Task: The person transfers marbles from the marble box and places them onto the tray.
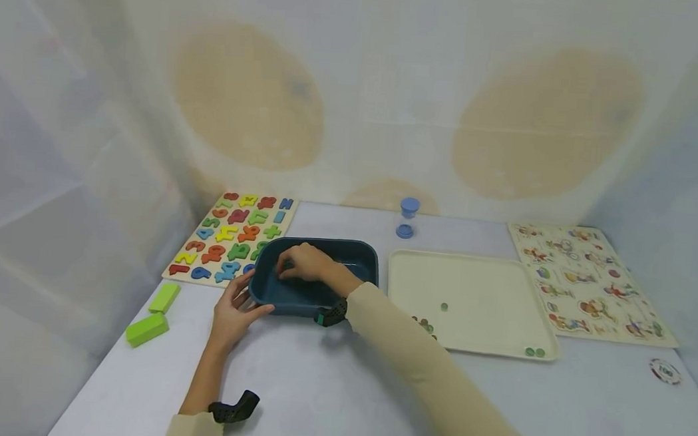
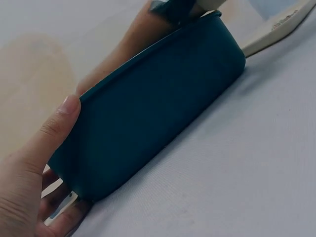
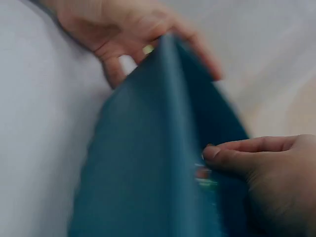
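Observation:
A dark teal rectangular bin stands on the white table. My left hand grips its left end; in the left wrist view the thumb lies against the wall and the other fingers reach round the corner. My right hand is down inside the bin. In the right wrist view its thumb and forefinger come together at the tips; whether anything is between them is too blurred to tell. Below them lie small shiny red and green pieces, like glass marbles.
Right of the bin lies a cream tray with several small green and brown marbles. A letter-and-number puzzle board, green blocks, a blue sand timer, a picture puzzle board and a poker chip are around.

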Motion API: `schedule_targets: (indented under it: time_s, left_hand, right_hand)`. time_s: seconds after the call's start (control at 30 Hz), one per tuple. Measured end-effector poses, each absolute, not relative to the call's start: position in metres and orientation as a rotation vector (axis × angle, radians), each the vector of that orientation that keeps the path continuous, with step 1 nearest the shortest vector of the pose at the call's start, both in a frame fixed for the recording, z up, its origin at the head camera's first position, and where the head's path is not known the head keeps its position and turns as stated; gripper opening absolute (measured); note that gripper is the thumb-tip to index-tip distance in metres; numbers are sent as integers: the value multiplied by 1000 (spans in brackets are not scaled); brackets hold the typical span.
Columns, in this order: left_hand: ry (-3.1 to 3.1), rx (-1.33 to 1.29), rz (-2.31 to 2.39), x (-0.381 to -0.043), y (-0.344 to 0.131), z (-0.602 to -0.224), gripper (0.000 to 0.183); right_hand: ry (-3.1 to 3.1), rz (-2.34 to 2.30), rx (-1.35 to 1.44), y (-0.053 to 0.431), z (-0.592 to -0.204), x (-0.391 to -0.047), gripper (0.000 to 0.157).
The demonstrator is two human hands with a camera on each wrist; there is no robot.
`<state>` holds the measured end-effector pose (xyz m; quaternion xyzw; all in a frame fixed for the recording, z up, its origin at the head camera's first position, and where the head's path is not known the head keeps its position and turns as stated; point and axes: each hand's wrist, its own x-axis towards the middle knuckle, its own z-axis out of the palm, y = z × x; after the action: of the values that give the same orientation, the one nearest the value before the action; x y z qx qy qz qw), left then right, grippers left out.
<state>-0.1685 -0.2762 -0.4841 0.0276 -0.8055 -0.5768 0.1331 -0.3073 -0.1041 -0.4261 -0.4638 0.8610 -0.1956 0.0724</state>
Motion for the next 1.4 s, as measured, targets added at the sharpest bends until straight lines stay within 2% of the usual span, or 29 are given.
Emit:
schedule_targets:
  time_s: [0.2,0.43,0.53,0.67,0.83,1.0,1.17,1.4]
  left_hand:
    - [-2324,107,-1648,-165,-284,-481,75]
    - [-2318,144,-1647,-161,-292,-478,76]
    - [-2324,173,-1640,-159,-294,-479,76]
    - [-2329,180,-1630,-158,-295,-480,76]
    - [-2330,178,-1634,-159,-294,-482,76]
    - [-2333,172,-1646,-160,-290,-483,77]
    - [-2334,163,-1654,-161,-285,-483,77]
    - [-2336,93,-1684,-168,-276,-483,75]
  right_hand:
    - [2626,-924,-1460,-17,-406,-310,16]
    - [2850,-1030,-1111,120,-421,-312,14]
    - [2883,-980,-950,156,-434,-308,14]
    - [2890,-907,-876,181,-450,-303,14]
    - [2881,-880,-879,187,-456,-300,17]
    - [2909,-926,-922,168,-434,-304,24]
    - [2858,-956,-1104,104,-404,-315,21]
    - [2692,-696,-1388,12,-394,-331,25]
